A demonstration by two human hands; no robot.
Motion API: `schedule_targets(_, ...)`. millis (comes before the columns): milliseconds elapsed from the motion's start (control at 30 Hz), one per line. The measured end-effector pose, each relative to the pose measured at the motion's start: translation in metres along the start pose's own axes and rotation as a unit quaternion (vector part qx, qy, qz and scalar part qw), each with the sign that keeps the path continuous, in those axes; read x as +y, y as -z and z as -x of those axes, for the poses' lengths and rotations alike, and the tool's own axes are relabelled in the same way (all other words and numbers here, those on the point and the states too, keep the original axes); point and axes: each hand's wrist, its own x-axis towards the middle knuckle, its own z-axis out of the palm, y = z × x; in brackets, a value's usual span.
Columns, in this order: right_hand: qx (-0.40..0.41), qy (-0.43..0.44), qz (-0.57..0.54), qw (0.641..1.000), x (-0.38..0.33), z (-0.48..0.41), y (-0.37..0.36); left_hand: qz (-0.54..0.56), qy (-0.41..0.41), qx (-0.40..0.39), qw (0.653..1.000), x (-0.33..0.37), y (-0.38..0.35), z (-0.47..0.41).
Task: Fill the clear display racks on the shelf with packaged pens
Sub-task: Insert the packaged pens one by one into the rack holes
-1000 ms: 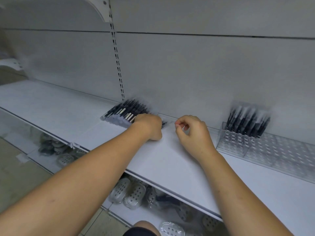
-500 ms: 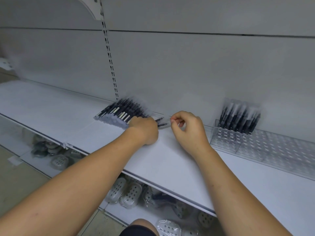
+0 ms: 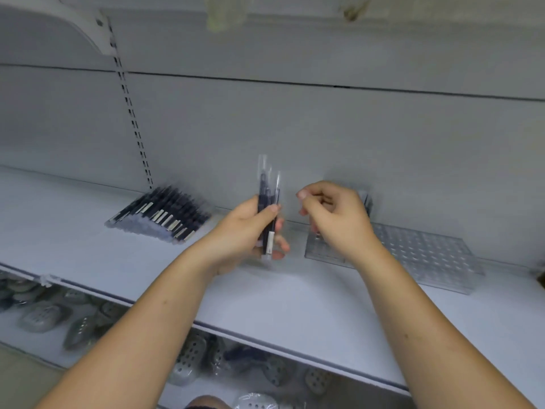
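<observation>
With pens (image 3: 267,202) gripped upright in the left hand (image 3: 241,231), one is best drawn off by the right hand (image 3: 339,222) (fingers (image 3: 314,197) curled, apparently empty) and seated in the rack (image 3: 427,255).

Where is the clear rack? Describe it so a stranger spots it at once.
Start at the white shelf and follow its back wall rightward. Past the right hand sits the clear rack. Unlike the flat pen pile leftward, it is transparent and dotted with holes.
</observation>
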Motion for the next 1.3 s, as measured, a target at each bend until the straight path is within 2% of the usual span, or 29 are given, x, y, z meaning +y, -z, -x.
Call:
schedule_targets(133, 0.010, -0.023, -0.027, 0.999, -0.003, 0.011, 0.043, 0.018, -0.008, -0.107, 0.994, 0.005, -0.043, -0.013)
schedule_targets(300, 0.040, -0.016, -0.034, 0.998, 0.000, 0.014, 0.083, -0.009, -0.014, -0.199, 0.980, 0.008, -0.081, -0.036)
schedule_targets(467, 0.067, -0.011, -0.020, 0.997, 0.013, 0.005, 0.099, -0.032, -0.023, -0.209, 0.977, 0.001, -0.098, -0.059)
schedule_targets(767, 0.111, 0.010, -0.074, 0.991, 0.048, 0.003, 0.078, 0.005, 0.012, -0.245, 0.969, -0.023, -0.082, -0.069)
schedule_targets(900, 0.181, 0.042, -0.133, 0.974, 0.054, 0.003, 0.081, 0.027, 0.034, -0.229, 0.972, -0.032, -0.073, -0.071)
schedule_targets(1033, 0.282, 0.071, -0.216, 0.932, 0.055, -0.001, 0.105, 0.077, 0.031, -0.238, 0.968, -0.039, -0.066, -0.068)
schedule_targets(1167, 0.337, 0.070, -0.132, 0.930, 0.066, -0.001, 0.122, 0.106, 0.025, -0.253, 0.961, -0.043, -0.061, -0.068)
schedule_targets(1300, 0.293, 0.061, -0.052, 0.953, 0.078, 0.000, 0.118, 0.109, 0.012, -0.232, 0.966, -0.046, -0.060, -0.071)
